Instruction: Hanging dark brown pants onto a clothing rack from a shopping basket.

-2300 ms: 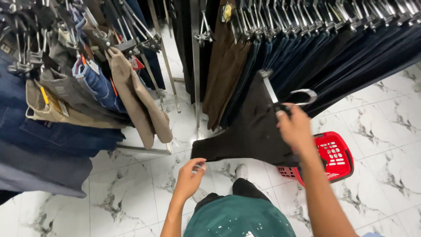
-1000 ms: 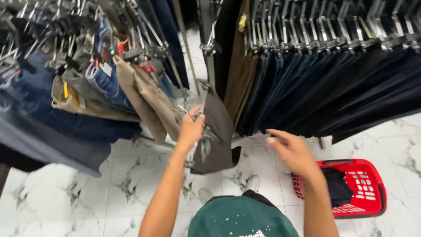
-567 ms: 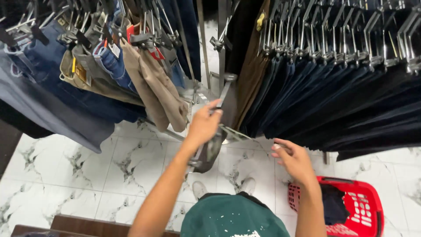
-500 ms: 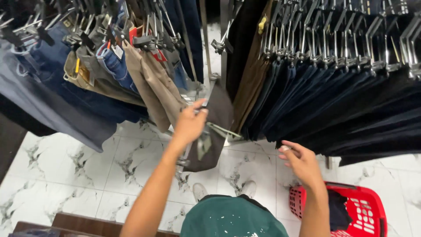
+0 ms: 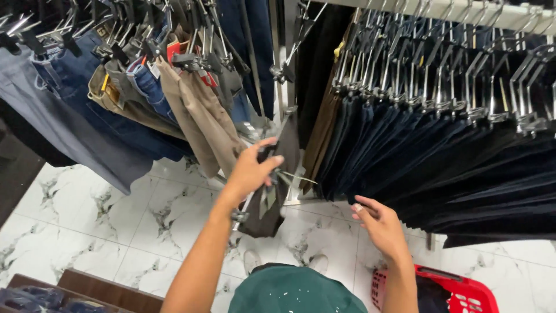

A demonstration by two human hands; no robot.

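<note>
Overhead, two crowded clothing racks fill the view: a right-hand rail of dark navy trousers [image 5: 452,156] on metal clip hangers, and a left-hand rail of mixed denim and khaki trousers [image 5: 145,110]. Between them stands the chrome upright post [image 5: 284,87], above a white marble-patterned tiled floor [image 5: 116,220]. At lower right a red plastic basket [image 5: 463,293] rests on the tiles with dark cloth inside.

Centre frame, the left hand [image 5: 252,171] is closed in a firm grip around a clip hanger [image 5: 272,174] carrying a dark folded pair of trousers [image 5: 272,197], lifted to the gap between the two rails, just beside the brown garment at the end of the right-hand row. The hanger's hook is not seen on either rail, so the garment appears not yet hung; placing it on a rail is judged to remain.

Lower right, the right hand [image 5: 379,226] is loosely open, fingers slightly curled, holding nothing and hovering near the hems of the navy trousers.
</note>
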